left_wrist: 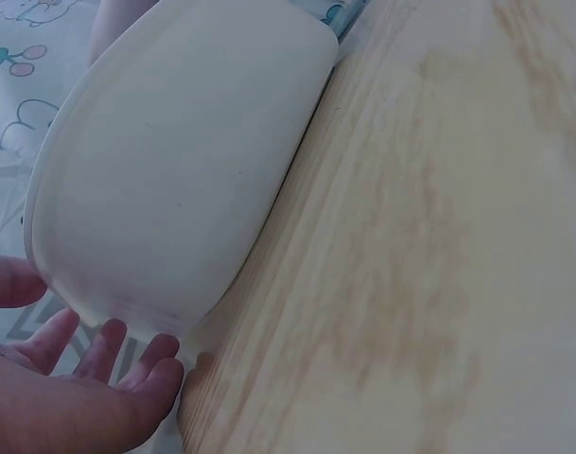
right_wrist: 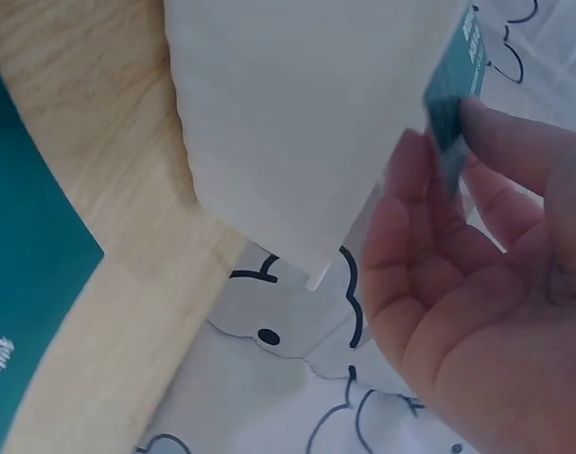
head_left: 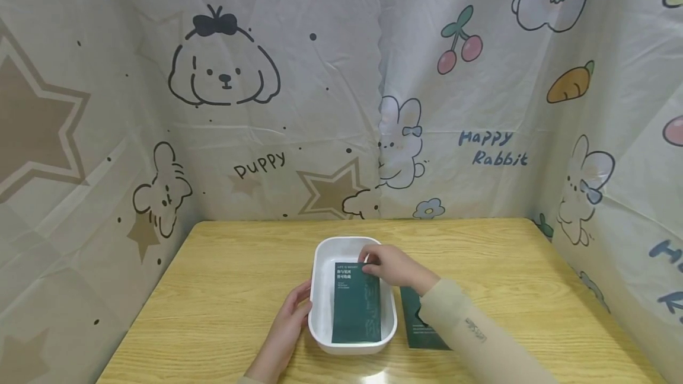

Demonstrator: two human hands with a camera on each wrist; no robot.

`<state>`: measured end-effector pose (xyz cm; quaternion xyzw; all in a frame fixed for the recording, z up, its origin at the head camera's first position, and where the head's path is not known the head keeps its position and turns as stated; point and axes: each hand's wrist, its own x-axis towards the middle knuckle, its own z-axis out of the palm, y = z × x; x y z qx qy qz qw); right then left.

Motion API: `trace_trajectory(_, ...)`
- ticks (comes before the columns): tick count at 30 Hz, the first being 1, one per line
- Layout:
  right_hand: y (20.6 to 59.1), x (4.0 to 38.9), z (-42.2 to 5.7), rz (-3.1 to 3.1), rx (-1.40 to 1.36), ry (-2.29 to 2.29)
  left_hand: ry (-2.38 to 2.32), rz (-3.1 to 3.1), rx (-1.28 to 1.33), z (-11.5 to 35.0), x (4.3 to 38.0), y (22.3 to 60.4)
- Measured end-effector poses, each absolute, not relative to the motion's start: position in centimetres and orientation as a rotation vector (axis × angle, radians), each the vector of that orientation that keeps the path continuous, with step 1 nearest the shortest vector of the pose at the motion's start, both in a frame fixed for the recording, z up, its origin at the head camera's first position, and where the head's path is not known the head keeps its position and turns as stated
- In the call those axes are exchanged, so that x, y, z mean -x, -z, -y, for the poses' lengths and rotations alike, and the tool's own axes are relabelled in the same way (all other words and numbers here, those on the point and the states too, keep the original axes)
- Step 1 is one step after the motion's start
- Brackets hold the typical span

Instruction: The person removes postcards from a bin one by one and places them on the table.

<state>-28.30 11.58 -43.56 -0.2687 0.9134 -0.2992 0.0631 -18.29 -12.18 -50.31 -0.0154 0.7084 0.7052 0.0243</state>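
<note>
A white plastic tub [head_left: 318, 325] stands on the table, its long side running away from me. Dark green with white print, a thin booklet [head_left: 352, 307] slants inside the tub, its far end raised. My right hand [head_left: 393, 264] pinches the booklet's far right corner between thumb and fingers, above the tub; the right wrist view shows this pinch on the green corner [right_wrist: 448, 104]. At the tub's left wall, my left hand [head_left: 290, 316] rests its fingers against the outside. In the left wrist view the fingers [left_wrist: 160, 359] lie loosely bent by the tub's end.
A second green booklet [head_left: 418, 333] lies flat on the wooden table [head_left: 229, 289] right of the tub, partly hidden by the right forearm. A printed cloth [head_left: 331, 76] with cartoon animals hangs around the table's back and sides.
</note>
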Motion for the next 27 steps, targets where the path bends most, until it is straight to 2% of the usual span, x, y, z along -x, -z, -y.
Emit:
trace_trajectory(11,42.2,27.9,-14.2,-2.711,0.571,1.239,-2.158,-2.202,0.067,12.2,18.3,50.3)
trace_trajectory(27,42.2,27.8,-22.0,-2.712,0.533,1.284,-2.190,-2.191,0.069,12.1,18.4,50.5)
